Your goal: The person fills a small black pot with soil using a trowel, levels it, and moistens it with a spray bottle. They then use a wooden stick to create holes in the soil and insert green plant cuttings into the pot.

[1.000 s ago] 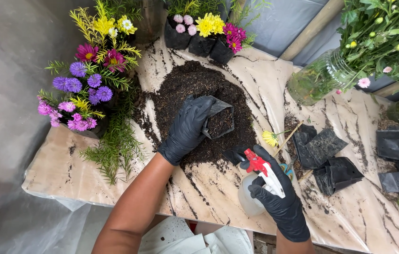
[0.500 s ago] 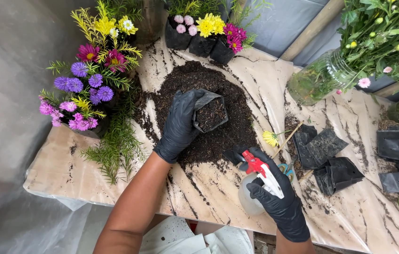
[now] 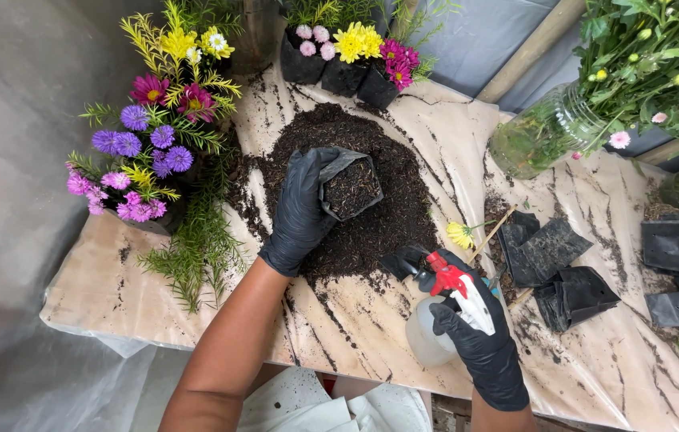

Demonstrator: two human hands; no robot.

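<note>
Lifted slightly since before, the soil-filled black grow bag (image 3: 350, 188) sits gripped in the left hand (image 3: 301, 210) over the soil heap (image 3: 371, 160); right hand (image 3: 479, 340) clasps the spray bottle (image 3: 439, 324); watering and planting remain.

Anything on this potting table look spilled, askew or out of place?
Soil lies heaped on the table cover, with smears trailing outward. One loose yellow flower lies beside it, away from the pots. Empty black bags sit scattered at right.
</note>
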